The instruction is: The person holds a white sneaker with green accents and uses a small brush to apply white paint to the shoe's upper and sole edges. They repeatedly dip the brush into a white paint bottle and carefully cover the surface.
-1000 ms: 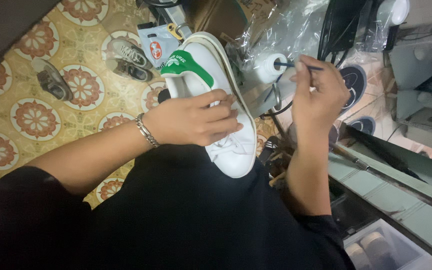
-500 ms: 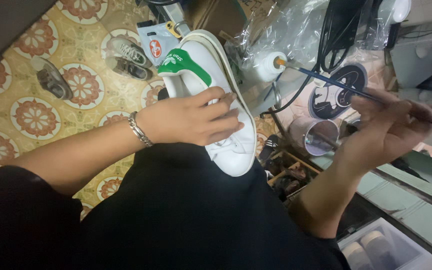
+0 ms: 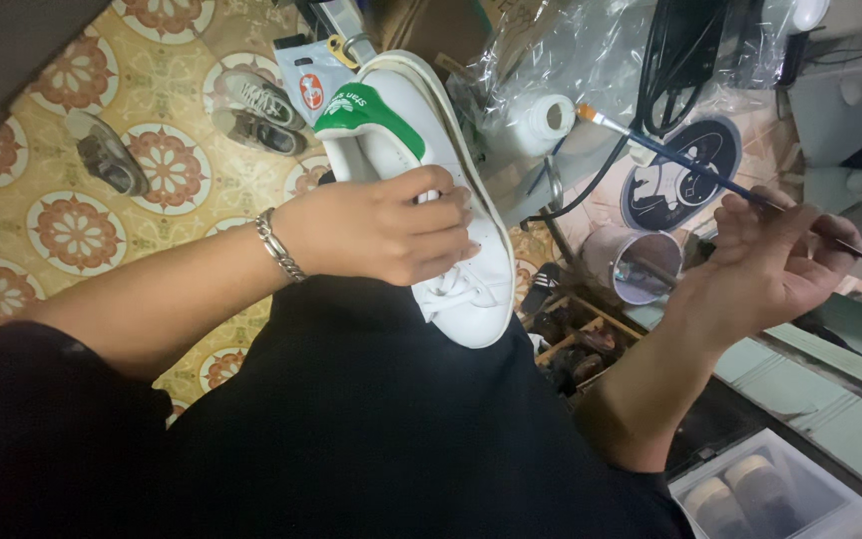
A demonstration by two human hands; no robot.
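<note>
1. The left hand (image 3: 381,225) is wrapped around the middle of a white shoe (image 3: 431,190), fingers curled shut over its upper and laces, thumb side out of sight behind it.
2. The shoe rests on the person's black-clad lap (image 3: 371,419). Its long axis runs from far-left to near-right: the green heel tab (image 3: 361,108) points far, away from the body, and the toe (image 3: 476,314) points near, toward the lap. The sole edge faces right.
3. A metal bracelet (image 3: 279,245) sits on the left wrist.
4. The right hand (image 3: 765,265) is held out to the right, well apart from the shoe, palm partly up and fingers loosely bent. It pinches a thin brush (image 3: 710,175) between thumb and fingertips.
5. The brush lies on a slant: its pale bristle tip (image 3: 588,114) points far-left, toward a white bottle (image 3: 541,120), and its dark handle end runs near-right past the hand. The tip is near the bottle; whether they touch cannot be told.
6. Below the brush, between the two hands, stands a cup (image 3: 641,265) with its open mouth tilted toward the camera.
7. Crinkled clear plastic (image 3: 571,50) lies behind the bottle.
8. On the patterned tile floor (image 3: 72,220) at far left lie a pair of grey shoes (image 3: 256,110) and a single dark shoe (image 3: 107,160).
9. At the near right corner is a clear box (image 3: 780,494) with two round lids inside.
</note>
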